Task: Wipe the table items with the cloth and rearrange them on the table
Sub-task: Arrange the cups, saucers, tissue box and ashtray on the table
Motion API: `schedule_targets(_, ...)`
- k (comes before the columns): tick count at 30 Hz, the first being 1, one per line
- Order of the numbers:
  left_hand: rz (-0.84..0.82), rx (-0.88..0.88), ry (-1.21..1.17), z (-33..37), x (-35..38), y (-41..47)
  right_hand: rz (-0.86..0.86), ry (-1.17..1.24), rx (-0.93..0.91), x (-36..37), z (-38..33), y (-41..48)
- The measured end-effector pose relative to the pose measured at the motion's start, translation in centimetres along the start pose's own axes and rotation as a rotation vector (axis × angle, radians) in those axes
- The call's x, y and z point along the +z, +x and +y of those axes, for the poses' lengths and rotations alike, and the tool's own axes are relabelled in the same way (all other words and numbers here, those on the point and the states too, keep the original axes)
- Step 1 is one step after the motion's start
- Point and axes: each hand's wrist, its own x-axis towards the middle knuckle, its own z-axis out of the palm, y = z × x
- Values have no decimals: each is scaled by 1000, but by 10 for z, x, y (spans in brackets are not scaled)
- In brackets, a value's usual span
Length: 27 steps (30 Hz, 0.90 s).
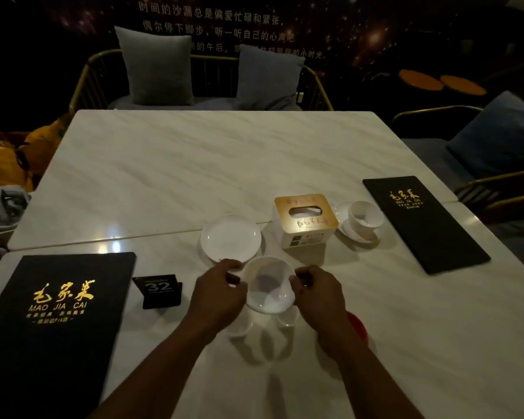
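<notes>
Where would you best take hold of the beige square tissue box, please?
I'd come from above and pinch its near and far walls: the beige square tissue box stands upright, and the white round plate and white cup on its saucer flank its left and right sides.

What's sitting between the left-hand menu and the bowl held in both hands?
The head view shows a black number stand marked 32 standing between the menu and the bowl.
</notes>
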Motion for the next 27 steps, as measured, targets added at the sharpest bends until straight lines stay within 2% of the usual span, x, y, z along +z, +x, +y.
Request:
schedule_targets(5, 117, -24, -111, 2, -7, 57, -16, 134, -9, 45, -30, 61)
schedule_targets(10, 191, -58, -113, -4, -10, 117, -199, 195, -14, 82, -46, 117)
schedule_targets(17, 211, -119, -120, -22, -1, 162, -278, 116, -35, 111, -40, 160)
schedule_targets(27, 215, -126, -60, -32, 4, 172, -279, 126, -13, 123, -32, 167)
